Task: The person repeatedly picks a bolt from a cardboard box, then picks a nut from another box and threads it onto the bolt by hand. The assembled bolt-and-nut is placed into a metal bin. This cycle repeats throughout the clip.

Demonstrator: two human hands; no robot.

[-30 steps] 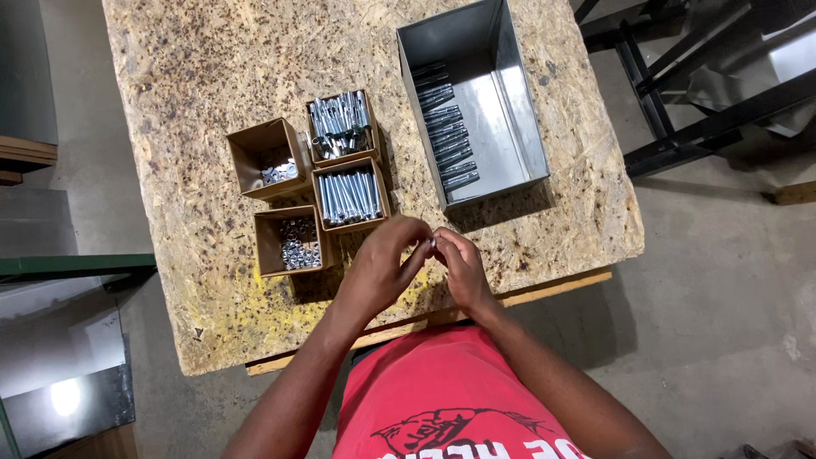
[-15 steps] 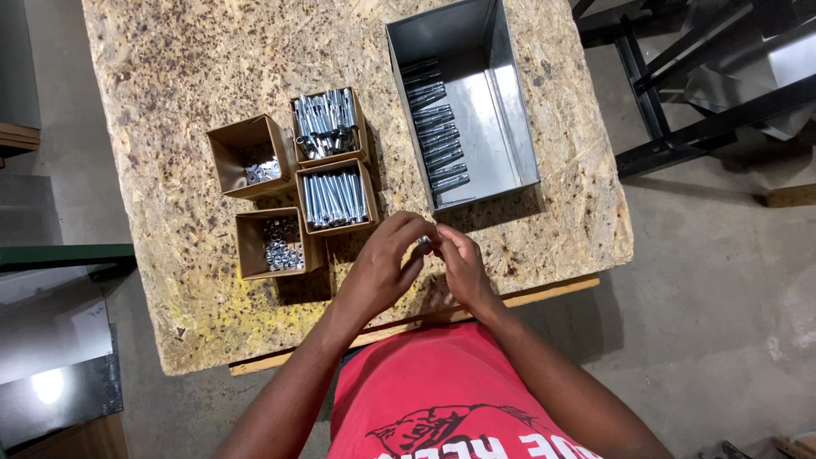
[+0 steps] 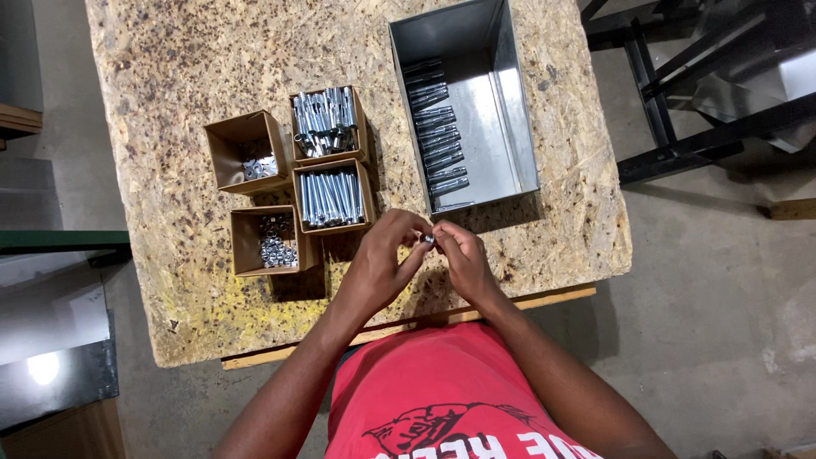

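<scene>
On the chipboard table [image 3: 170,127], four small cardboard boxes [image 3: 293,183] of metal fasteners sit left of a grey metal bin [image 3: 510,93]. Just below them, the left hand [image 3: 382,263] and right hand [image 3: 463,259] meet, fingertips pinched on a small metal piece [image 3: 429,240], possibly a nut.

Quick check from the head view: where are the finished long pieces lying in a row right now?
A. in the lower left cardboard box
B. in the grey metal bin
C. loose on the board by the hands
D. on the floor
B: the grey metal bin holds a row of long metal pieces along its left side, above the left hand and right hand.
</scene>
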